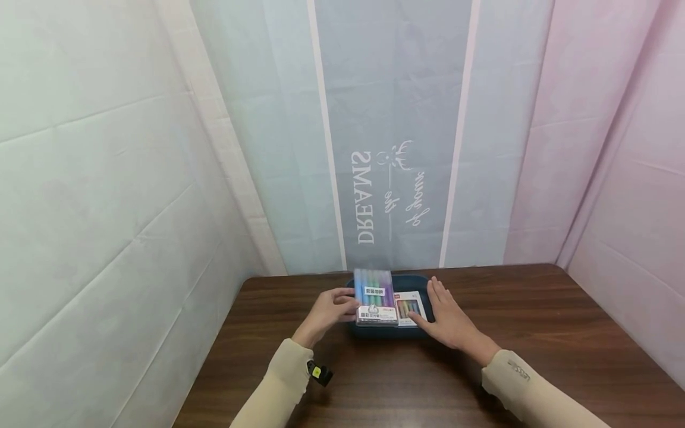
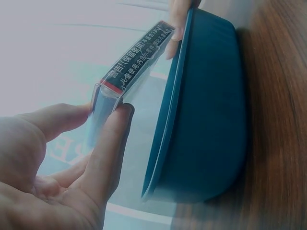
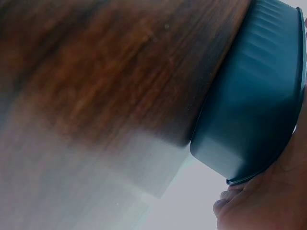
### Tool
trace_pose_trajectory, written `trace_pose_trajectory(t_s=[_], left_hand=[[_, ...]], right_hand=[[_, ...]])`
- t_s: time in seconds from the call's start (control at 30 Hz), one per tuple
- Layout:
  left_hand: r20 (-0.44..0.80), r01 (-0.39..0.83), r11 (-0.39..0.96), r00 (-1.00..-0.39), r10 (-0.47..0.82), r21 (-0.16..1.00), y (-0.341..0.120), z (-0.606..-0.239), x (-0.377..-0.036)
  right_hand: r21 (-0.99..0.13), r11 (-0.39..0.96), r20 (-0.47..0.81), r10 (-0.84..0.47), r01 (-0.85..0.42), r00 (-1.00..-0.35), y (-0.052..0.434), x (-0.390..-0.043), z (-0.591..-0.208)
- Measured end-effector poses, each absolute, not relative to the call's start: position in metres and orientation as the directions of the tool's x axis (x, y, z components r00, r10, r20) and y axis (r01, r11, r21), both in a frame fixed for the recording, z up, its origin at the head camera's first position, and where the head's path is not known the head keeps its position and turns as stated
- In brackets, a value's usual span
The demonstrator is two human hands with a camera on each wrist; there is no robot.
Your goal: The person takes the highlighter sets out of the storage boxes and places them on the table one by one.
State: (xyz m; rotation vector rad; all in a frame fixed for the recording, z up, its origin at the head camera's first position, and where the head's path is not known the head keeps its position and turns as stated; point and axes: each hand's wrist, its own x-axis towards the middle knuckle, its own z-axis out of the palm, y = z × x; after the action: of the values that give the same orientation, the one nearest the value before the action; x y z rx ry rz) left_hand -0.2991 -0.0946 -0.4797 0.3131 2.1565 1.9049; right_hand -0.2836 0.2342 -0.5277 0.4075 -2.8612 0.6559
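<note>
My left hand (image 1: 333,310) pinches a clear pack of coloured pens (image 1: 369,285) by its left side, thumb on one face and fingers on the other. In the left wrist view the dark printed end of the pack (image 2: 136,57) tilts above the rim of a teal plastic bin (image 2: 206,110). Inside the bin lies a white box (image 1: 419,297) with coloured sticks pictured on it, partly hidden behind the pack. My right hand (image 1: 452,321) lies with straight fingers along the bin's right rim, its thumb reaching over the white box's corner.
The bin stands on a dark wood-grain table (image 1: 369,386) near its back edge. Behind the table hangs a printed cloth (image 1: 396,119) with white lettering; pale cloth walls (image 1: 107,178) rise at both sides. A small black device (image 1: 320,373) sits on the left wrist.
</note>
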Motion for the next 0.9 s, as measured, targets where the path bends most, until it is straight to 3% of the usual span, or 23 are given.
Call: trace_pose_trajectory(t_s=[0.9], left_hand=[[-0.1, -0.042, 0.158, -0.92, 0.38, 0.986, -0.118, -0.483, -0.273]], right_hand=[[-0.396, 0.875, 0.22, -0.204, -0.279, -0.954, 0.233, -0.287, -0.529]])
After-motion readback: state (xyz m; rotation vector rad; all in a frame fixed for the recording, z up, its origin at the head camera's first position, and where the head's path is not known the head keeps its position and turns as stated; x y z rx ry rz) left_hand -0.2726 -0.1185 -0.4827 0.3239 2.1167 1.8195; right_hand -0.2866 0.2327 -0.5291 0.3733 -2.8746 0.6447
